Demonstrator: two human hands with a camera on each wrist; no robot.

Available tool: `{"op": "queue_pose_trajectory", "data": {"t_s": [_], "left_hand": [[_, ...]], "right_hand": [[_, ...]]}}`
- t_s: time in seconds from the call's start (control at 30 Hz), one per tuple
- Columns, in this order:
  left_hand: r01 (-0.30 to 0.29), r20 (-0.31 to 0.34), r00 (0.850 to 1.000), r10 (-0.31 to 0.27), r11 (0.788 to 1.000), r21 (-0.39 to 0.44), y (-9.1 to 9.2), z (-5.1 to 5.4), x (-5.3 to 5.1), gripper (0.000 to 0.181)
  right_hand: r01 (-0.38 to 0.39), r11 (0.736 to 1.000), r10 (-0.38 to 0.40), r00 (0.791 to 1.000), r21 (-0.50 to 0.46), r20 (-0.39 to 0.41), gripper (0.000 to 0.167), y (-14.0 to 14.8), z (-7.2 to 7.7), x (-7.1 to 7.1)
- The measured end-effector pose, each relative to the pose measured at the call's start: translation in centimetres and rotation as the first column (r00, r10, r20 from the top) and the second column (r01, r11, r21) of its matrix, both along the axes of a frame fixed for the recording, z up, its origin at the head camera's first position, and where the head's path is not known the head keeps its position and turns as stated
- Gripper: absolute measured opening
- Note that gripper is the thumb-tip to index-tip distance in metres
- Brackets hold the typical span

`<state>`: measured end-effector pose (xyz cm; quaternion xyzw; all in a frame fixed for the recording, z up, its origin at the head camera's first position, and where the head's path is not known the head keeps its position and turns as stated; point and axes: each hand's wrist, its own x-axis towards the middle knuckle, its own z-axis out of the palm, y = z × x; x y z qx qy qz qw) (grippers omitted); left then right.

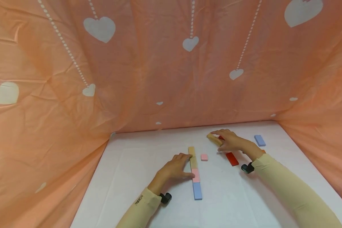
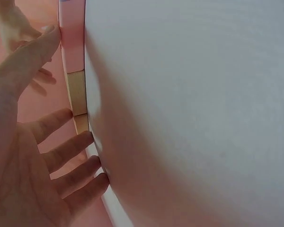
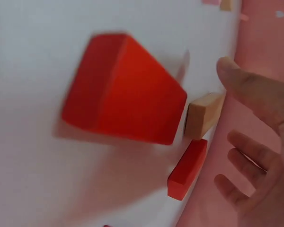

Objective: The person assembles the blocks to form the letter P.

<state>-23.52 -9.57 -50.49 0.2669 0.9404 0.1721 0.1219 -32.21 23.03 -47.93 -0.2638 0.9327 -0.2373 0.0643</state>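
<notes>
A row of blocks runs front to back on the white table: a blue block (image 1: 197, 191), a pink block (image 1: 196, 175) and two wooden ones (image 1: 193, 162). Beside the row my left hand (image 1: 175, 167) has its thumb at the pink block and fingertips by the wooden ones, fingers spread. My right hand (image 1: 231, 141) hovers at a loose wooden block (image 1: 214, 139), fingers extended; in the right wrist view a gap shows between thumb and fingers. A red block (image 1: 232, 159) lies just in front of it, another red block (image 3: 188, 170) partly under the hand.
A small pink block (image 1: 204, 157) lies right of the row. Farther right are a blue block (image 1: 260, 140) and an orange piece (image 1: 263, 151), partly hidden by the right forearm. An orange curtain (image 1: 171, 79) with white hearts borders the table (image 1: 122, 171).
</notes>
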Motion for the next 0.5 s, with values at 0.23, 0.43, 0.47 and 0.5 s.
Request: {"op": "queue_pose_trajectory", "data": {"t_s": [0.23,0.43,0.47,0.5], "left_hand": [[-0.006,0.008,1.000,0.006,1.000,-0.022,0.1,0.0,0.0,0.091],[-0.009,0.008,1.000,0.009,1.000,-0.022,0.1,0.1,0.1,0.091],[-0.008,0.008,1.000,0.008,1.000,-0.024,0.1,0.1,0.1,0.091],[-0.008,0.008,1.000,0.008,1.000,-0.025,0.2,0.2,0.1,0.091]], "right_hand": [[-0.004,0.999,0.001,0.998,0.049,0.060,0.089,-0.1,0.3,-1.3],[0.012,0.996,-0.020,0.996,0.089,0.090,0.090,-0.4,0.0,-2.0],[0.009,0.995,-0.019,0.995,0.097,0.096,0.090,-0.4,0.0,-2.1],[0.008,0.994,-0.019,0.994,0.106,0.104,0.091,-0.4,0.0,-2.2]]}}
